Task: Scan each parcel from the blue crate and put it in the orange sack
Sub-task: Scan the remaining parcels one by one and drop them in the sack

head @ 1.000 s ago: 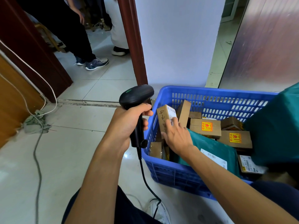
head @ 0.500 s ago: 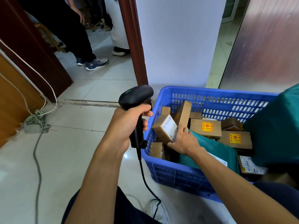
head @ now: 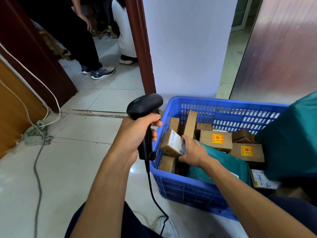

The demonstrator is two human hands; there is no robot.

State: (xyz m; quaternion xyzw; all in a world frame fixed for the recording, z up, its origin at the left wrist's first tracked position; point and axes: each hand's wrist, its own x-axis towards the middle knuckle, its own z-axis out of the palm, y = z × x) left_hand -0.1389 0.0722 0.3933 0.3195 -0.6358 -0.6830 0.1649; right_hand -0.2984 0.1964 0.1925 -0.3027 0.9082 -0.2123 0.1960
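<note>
The blue crate (head: 173, 183) stands on the tiled floor at the right, filled with several brown cardboard parcels and green mailer bags. My left hand (head: 137, 133) grips a black corded barcode scanner (head: 145, 107) upright just left of the crate's rim. My right hand (head: 193, 150) reaches into the crate's near-left corner and holds a small brown parcel (head: 169, 145), tilted so its white label faces up and left. No orange sack is in view.
Two boxes with yellow fragile stickers (head: 217, 139) lie mid-crate beside a green mailer bag (head: 226, 162). A larger green bag (head: 291, 140) hangs over the crate's right side. Cables and a grey rag (head: 36, 134) lie at left. Two people's legs (head: 89, 48) stand beyond the doorway.
My right hand has tipped the small parcel from upright to lying tilted, turning its white label up towards the scanner. The scanner hand has stayed put.
</note>
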